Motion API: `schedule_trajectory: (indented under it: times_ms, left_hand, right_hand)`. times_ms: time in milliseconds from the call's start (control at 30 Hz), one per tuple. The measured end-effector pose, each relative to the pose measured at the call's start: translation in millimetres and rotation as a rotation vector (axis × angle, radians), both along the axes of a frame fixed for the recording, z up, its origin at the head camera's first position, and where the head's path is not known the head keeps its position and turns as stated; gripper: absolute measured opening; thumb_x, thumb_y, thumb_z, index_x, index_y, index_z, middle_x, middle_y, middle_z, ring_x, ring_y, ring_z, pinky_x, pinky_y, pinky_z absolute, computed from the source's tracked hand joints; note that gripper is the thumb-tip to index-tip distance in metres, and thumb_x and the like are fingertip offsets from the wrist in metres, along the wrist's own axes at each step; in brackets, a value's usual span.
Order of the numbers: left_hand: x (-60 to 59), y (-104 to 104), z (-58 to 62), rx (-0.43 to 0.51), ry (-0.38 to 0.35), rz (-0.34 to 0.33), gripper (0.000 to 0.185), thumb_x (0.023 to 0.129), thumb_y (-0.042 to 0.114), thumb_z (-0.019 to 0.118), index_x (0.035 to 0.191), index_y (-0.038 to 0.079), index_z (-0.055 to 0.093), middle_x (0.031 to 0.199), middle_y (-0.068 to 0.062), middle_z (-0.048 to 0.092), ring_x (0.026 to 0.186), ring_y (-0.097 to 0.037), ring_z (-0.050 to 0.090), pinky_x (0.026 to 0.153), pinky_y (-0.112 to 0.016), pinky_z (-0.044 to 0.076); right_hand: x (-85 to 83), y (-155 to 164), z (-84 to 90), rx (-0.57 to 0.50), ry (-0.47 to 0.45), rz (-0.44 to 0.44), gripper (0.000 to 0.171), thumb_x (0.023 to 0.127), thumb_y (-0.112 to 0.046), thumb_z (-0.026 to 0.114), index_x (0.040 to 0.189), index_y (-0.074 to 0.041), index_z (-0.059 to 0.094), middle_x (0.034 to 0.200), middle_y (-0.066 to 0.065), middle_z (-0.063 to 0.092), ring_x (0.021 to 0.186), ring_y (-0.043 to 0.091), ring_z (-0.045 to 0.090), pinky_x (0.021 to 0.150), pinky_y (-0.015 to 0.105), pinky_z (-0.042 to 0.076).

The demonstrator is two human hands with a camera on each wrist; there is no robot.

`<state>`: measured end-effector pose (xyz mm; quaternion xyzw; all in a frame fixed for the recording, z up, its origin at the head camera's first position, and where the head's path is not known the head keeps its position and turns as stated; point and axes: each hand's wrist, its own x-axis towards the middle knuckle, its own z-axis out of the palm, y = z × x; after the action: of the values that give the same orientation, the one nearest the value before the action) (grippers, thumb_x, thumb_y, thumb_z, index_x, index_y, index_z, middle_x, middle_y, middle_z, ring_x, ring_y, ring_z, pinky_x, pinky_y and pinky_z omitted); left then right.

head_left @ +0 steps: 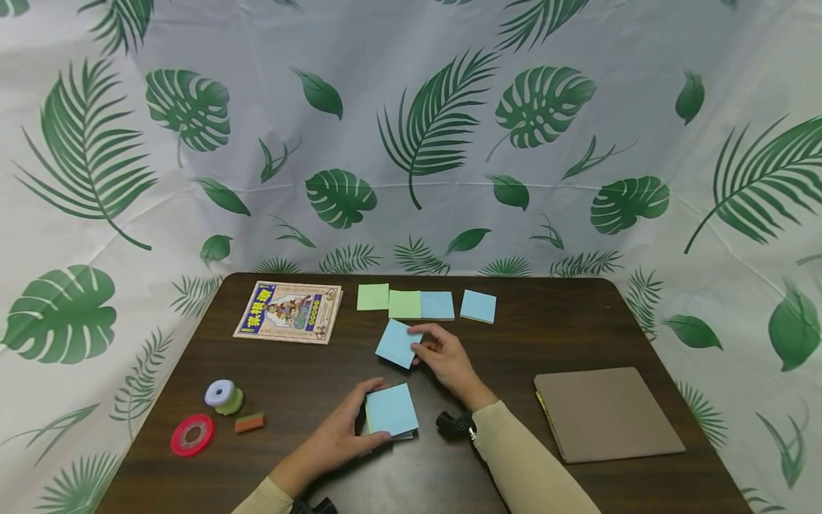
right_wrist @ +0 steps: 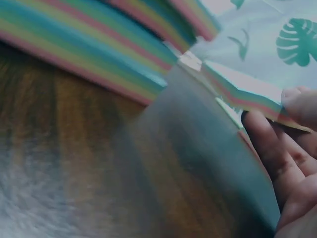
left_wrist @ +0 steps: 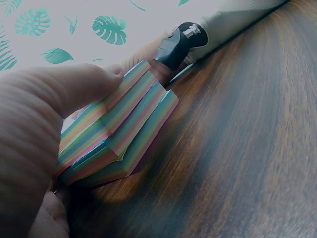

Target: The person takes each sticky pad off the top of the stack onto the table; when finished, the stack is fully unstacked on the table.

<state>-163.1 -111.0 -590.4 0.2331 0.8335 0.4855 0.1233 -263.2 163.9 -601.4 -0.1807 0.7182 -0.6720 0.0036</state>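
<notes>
A dark wooden table (head_left: pixel 546 343) is shown, on which a picture book (head_left: pixel 289 312), a row of four green and blue notes (head_left: pixel 425 303) and a brown folder (head_left: pixel 606 414) are laid. A stack of coloured notes (head_left: pixel 390 411) is placed near the front edge. At the left, a red tape ring (head_left: pixel 192 435), a ribbon spool (head_left: pixel 223 396) and a small eraser block (head_left: pixel 249 422) are seen.

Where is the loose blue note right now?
Head view: the blue note is pinched in the right hand, mid-table, just in front of the row of notes.
</notes>
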Motion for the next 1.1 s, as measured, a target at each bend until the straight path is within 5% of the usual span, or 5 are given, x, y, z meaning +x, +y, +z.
schedule_trajectory:
  times_ms: [167, 367, 567, 700, 1100]
  left_hand:
    - [-0.7, 0, -0.3, 0.026, 0.009, -0.016, 0.092, 0.095, 0.05, 0.084, 0.165, 0.013, 0.037, 0.166, -0.003, 0.052, 0.143, -0.022, 0.052, 0.118, -0.038, 0.042]
    - [-0.9, 0, -0.5, 0.024, -0.001, -0.013, 0.094, 0.094, 0.051, 0.085, 0.166, 0.015, 0.036, 0.166, 0.0, 0.052, 0.145, -0.02, 0.051, 0.12, -0.036, 0.041]
    - [-0.3, 0, 0.8, 0.017, 0.004, -0.015, 0.093, 0.095, 0.052, 0.083, 0.166, 0.016, 0.036, 0.167, -0.002, 0.051, 0.145, -0.021, 0.051, 0.119, -0.038, 0.042]
    - [-0.7, -1, 1.7, 0.012, 0.004, -0.022, 0.09, 0.096, 0.051, 0.083, 0.166, 0.016, 0.036, 0.167, -0.004, 0.049, 0.147, -0.024, 0.049, 0.12, -0.042, 0.042]
    - [-0.4, -1, 0.6, 0.006, 0.03, -0.039, 0.094, 0.093, 0.05, 0.086, 0.166, 0.018, 0.037, 0.166, -0.001, 0.047, 0.147, -0.023, 0.049, 0.119, -0.04, 0.043]
  right_hand:
    - [0.2, -2, -0.6, 0.159, 0.018, -0.018, 0.032, 0.102, -0.013, 0.077, 0.134, -0.017, 0.074, 0.123, 0.012, 0.073, 0.095, 0.017, 0.074, 0.086, 0.034, 0.064]
    - [2.6, -1, 3.3, 0.409, 0.143, 0.004, 0.042, 0.106, -0.022, 0.073, 0.148, -0.024, 0.067, 0.149, -0.004, 0.066, 0.139, 0.021, 0.062, 0.118, 0.048, 0.049]
    - [5.2, -5, 5.9, 0.631, 0.208, 0.053, 0.064, 0.111, -0.035, 0.066, 0.168, -0.02, 0.043, 0.165, 0.003, 0.052, 0.156, 0.033, 0.047, 0.125, 0.067, 0.035]
    - [6.1, -6, 8.5, 0.673, 0.214, 0.09, 0.068, 0.112, -0.034, 0.064, 0.172, -0.022, 0.035, 0.171, 0.004, 0.045, 0.158, 0.035, 0.043, 0.126, 0.069, 0.031]
    - [7.7, -9, 2.3, 0.736, 0.325, 0.104, 0.044, 0.11, -0.031, 0.067, 0.153, -0.022, 0.063, 0.172, 0.004, 0.046, 0.157, 0.033, 0.045, 0.124, 0.065, 0.034]
